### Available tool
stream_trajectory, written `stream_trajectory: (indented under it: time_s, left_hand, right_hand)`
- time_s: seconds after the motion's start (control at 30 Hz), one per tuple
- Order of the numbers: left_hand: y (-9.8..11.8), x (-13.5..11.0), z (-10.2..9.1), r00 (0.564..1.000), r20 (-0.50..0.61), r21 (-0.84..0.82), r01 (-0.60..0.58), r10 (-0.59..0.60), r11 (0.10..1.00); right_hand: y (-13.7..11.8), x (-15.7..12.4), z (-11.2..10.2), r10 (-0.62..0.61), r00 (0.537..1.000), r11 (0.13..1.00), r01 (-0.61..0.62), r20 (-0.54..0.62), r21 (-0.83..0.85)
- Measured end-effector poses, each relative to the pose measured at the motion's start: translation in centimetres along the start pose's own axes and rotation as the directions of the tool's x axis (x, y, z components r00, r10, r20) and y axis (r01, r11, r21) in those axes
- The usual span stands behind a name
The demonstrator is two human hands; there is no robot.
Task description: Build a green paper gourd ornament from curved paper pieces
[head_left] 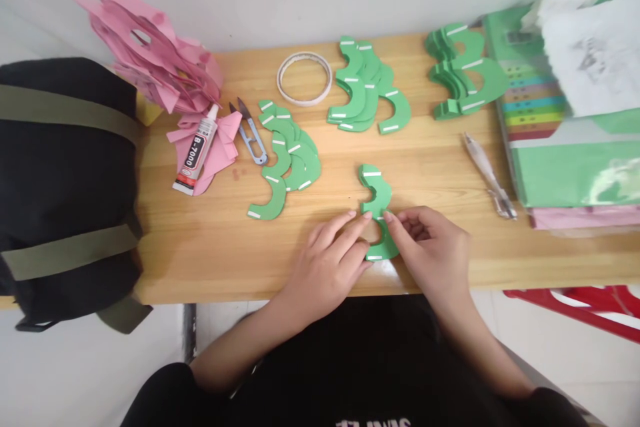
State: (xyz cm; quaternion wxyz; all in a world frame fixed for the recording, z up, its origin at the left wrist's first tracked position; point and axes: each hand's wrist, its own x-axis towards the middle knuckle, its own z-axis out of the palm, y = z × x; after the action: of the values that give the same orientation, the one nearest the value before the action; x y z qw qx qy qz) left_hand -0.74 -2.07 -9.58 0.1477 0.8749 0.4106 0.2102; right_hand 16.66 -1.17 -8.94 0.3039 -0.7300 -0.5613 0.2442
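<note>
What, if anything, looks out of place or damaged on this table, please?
The white paper on the green pack at the far right has a ragged edge, as if torn. Faint reddish smudges also mark the tabletop near the blue snips.

Landmark pen [490, 177] | just left: bare tabletop [430, 167], passable | nearer-left: right hand [435, 247] blocks | beyond: stacked green pieces [483, 83] | right: plastic packet [575, 180] obstructs

Your left hand [333, 260] and right hand [436, 247] touch a green cutout [379, 197] just right of the frame's lower centre. Cutout piles lie left of centre [297, 157], upper centre [361, 90] and upper right [467, 73]. You have glue [197, 150] and snips [249, 119] at left, tape [305, 102] upper centre, a pen [485, 168] right, a bag [65, 193] far left.
</note>
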Motion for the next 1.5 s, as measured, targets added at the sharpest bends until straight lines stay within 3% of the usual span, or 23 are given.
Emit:
stream_trajectory:
  time_s: [0.37, 0.77, 1.33, 1.5]
  left_hand:
    - [0.5, -0.2, 0.2, 0.999, -0.013, 0.141, -0.033, 0.035, 0.989]
    - [0.4, -0.3, 0.2, 1.0, 0.024, 0.121, -0.014, 0.012, 0.993]
    - [0.1, 0.0, -0.3, 0.993, 0.082, -0.116, 0.098, -0.089, 0.988]
    - [-0.9, 0.0, -0.8, 0.993, -0.029, -0.211, 0.109, -0.118, 0.971]
  right_hand:
    - [0.1, -0.3, 0.4, -0.037, 0.999, 0.998, 0.034, -0.039, -0.057]
    - [-0.1, -0.3, 0.7, -0.071, 0.995, 0.993, 0.063, -0.073, -0.103]
    - [0.0, -0.5, 1.0, -0.084, 0.993, 0.983, 0.069, -0.083, -0.168]
    - [0.0, -0.4, 1.0, -0.079, 0.994, 0.984, 0.066, -0.073, -0.165]
